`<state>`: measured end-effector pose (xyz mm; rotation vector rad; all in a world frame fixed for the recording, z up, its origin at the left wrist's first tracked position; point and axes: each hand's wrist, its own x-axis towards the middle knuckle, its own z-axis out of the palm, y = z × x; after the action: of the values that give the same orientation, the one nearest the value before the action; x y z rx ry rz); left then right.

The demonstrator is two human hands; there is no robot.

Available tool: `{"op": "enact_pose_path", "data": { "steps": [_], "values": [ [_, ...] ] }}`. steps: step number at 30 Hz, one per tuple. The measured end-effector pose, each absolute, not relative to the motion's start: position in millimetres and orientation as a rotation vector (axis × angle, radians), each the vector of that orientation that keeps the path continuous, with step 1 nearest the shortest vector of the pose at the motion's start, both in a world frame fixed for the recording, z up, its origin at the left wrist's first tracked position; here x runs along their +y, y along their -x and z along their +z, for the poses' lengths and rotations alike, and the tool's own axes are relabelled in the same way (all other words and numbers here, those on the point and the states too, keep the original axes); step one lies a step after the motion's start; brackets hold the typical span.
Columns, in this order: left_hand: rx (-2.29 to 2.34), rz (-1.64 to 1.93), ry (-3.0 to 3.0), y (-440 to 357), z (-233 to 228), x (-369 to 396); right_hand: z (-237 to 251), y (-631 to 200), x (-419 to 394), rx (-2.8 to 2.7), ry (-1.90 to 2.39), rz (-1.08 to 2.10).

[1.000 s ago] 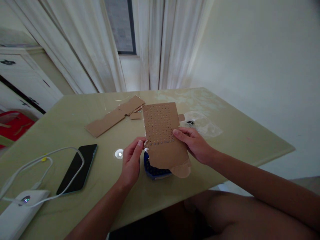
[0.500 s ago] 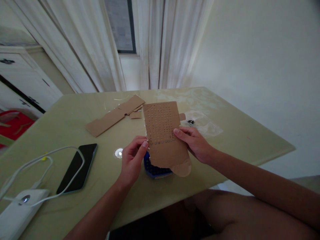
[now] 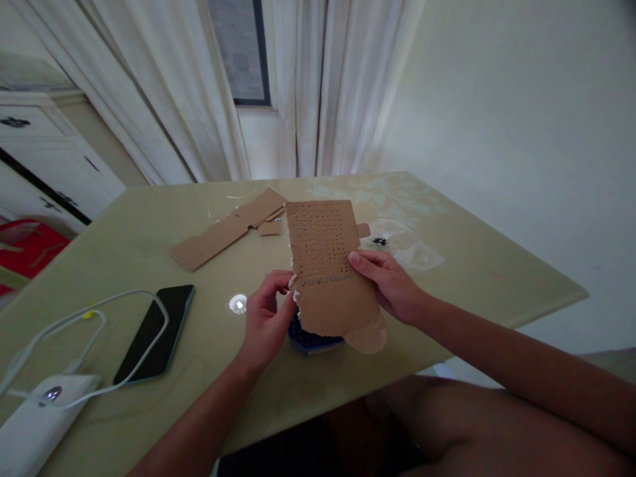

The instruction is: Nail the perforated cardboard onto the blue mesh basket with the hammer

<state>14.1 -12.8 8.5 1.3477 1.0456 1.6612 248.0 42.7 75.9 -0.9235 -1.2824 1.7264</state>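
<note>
Glossy pale-green counter (image 3: 447, 285): long brown cardboard strip (image 3: 226, 229) at far centre; black smartphone (image 3: 154, 333) face up near left, white cable (image 3: 99, 311) looped beside it; white power bank (image 3: 34, 424) at left corner; clear plastic bag (image 3: 405, 248) right.

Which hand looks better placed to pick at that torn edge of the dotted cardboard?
Probably the left hand: its fingertips are already at the ragged left edge of the perforated cardboard. The right hand grips the sheet's other side, steadying it above the table.
</note>
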Motion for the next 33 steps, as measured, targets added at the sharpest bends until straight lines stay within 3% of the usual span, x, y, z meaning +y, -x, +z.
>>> {"op": "enact_pose_path", "data": {
  "steps": [13,33],
  "values": [
    [1.205,1.777,-1.698,-13.3,9.3,-15.4,88.7,-251.5,38.1,-1.331,0.956,1.774],
    [1.133,1.821,-1.832,-12.8,8.6,-14.8,112.4,-252.6,35.0,-1.493,1.021,1.577]
  ]
}}
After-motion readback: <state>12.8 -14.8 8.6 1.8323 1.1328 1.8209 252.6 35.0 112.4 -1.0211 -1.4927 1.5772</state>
